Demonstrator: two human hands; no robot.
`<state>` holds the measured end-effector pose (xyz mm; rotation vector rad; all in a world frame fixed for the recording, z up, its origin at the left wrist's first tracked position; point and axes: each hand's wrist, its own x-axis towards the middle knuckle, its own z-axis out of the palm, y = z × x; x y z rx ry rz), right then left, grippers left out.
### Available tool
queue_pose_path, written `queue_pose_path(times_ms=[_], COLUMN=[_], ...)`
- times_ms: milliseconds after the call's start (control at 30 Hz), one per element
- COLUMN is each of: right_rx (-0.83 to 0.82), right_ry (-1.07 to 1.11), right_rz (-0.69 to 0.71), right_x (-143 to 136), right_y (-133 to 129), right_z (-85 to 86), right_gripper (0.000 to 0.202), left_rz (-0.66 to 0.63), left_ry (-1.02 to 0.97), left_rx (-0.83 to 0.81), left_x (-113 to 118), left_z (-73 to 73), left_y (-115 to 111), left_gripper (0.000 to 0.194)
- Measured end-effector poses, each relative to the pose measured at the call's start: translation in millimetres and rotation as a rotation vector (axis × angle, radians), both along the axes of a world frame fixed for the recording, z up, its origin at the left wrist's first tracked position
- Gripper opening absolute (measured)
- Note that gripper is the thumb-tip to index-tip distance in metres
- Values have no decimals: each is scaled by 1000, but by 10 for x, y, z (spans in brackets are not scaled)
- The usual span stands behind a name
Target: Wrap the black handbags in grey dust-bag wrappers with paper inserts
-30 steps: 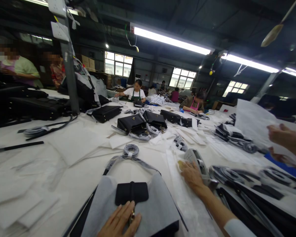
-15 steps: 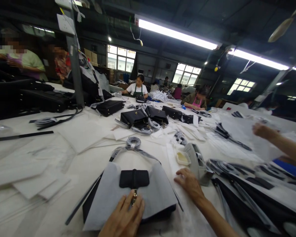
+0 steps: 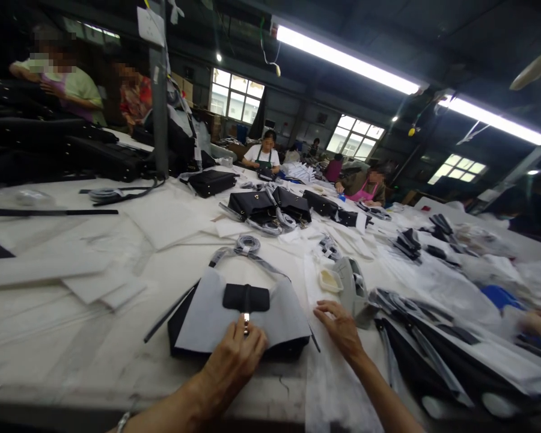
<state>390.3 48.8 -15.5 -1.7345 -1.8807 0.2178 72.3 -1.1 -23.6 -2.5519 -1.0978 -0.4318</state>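
Fingers of the left hand (image 3: 240, 352) are curled at the clasp (image 3: 246, 325) on the bag (image 3: 293, 347), grip unclear; the right hand (image 3: 340, 329) is held open near the dish (image 3: 330, 281).

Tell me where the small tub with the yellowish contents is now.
In the head view, right of centre, the small tub sits on the table just beyond the right hand, beside the tape dispenser, on its left.

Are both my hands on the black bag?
No, only your left hand is on the bag; your right hand is beside it, near the grey dispenser.
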Motion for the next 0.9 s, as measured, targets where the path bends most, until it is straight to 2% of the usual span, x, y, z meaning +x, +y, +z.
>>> queue_pose_path(times_ms=[133, 300, 400, 500, 567, 633, 767, 833, 900], right_rx=[-22, -31, -34, -90, -137, -136, -81, -43, 39], right_ry=[99, 187, 236, 241, 185, 118, -75, -177, -218], right_rz=[39, 80, 116, 241, 306, 286, 240, 251, 291], right_x=[-41, -188, -374, -610, -743, -836, -1010, -1138, -1277], right_y=[-69, -143, -220, -310, -341, -325, -144, -18, 82], right_z=[6, 77, 89, 60, 35, 10, -90, -169, -242], right_gripper=[34, 34, 32, 29, 28, 30, 34, 41, 40], left_rz=[-47, -107, -105, -47, 6, 27, -7, -35, -71], left_ry=[-23, -53, -221, -435, -537, -602, -636, -598, -545], left_rx=[-63, -30, 75, 185, 204, 197, 253, 272, 278], left_x=[-41, -213, -420, -642, -766, -850, -865, -808, -734], left_z=[88, 231, 385, 574, 683, 750, 737, 690, 641], left_y=[17, 94, 178, 259, 289, 296, 269, 255, 248], left_gripper=[36, 41, 46, 47, 43, 37, 36, 38, 39])
